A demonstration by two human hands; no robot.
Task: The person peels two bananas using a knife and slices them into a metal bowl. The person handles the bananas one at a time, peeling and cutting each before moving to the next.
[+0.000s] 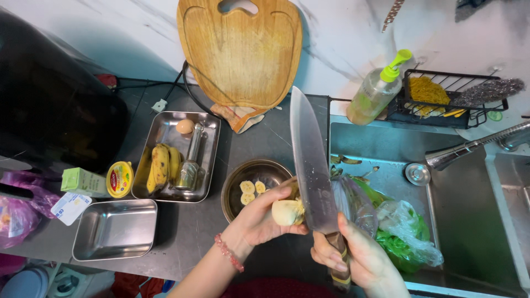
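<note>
My left hand (259,218) grips a peeled piece of banana (287,212) just above the counter's front edge. My right hand (361,259) holds a large kitchen knife (311,165) by its wooden handle, blade pointing up and away, its edge resting against the banana piece. Just beyond the left hand stands a round metal bowl (240,200) with a few banana slices (251,190) inside.
A steel tray (212,160) holds whole bananas (163,165), an egg (185,127) and a metal tool. An empty steel tray (116,229) sits front left. A wooden cutting board (243,52) leans on the wall. The sink (475,221) at right holds plastic bags (403,232); a soap bottle (378,91) stands behind.
</note>
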